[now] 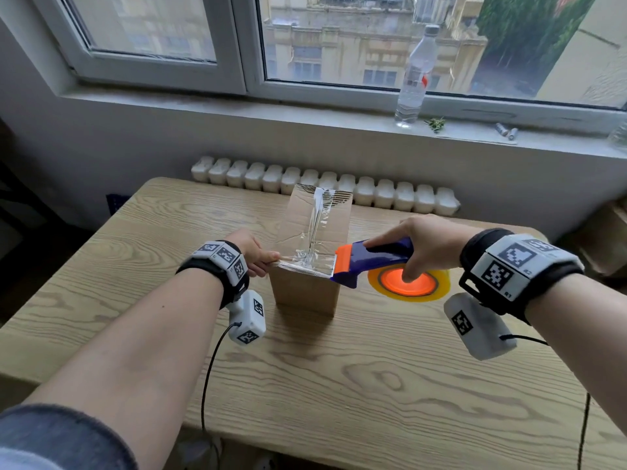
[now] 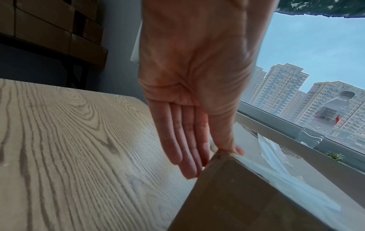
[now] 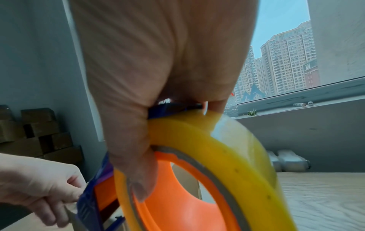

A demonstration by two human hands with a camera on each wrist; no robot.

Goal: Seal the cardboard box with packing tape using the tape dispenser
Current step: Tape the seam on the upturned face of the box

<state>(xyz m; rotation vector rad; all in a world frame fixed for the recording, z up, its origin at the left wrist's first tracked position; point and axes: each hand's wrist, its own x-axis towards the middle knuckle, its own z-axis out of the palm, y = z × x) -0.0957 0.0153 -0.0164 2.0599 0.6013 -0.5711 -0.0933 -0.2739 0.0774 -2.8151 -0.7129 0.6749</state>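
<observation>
A tall cardboard box (image 1: 307,293) stands upright mid-table, with clear packing tape (image 1: 315,225) running wrinkled along its top toward me. My left hand (image 1: 266,261) holds the box's near-left top corner, thumb on top and fingers (image 2: 183,148) flat down the side. My right hand (image 1: 417,252) grips the blue tape dispenser (image 1: 380,257), forefinger along its back and thumb on the orange hub of the yellow roll (image 1: 439,283). Its orange blade end sits at the box's near-right top corner. In the right wrist view the roll (image 3: 227,148) fills the frame.
The wooden table (image 1: 373,385) has bare room on all sides of the box. A water bottle (image 1: 415,76) and batteries (image 1: 507,130) sit on the window sill. A radiator (image 1: 322,184) runs behind the table. Stacked cartons (image 2: 49,31) stand to the left.
</observation>
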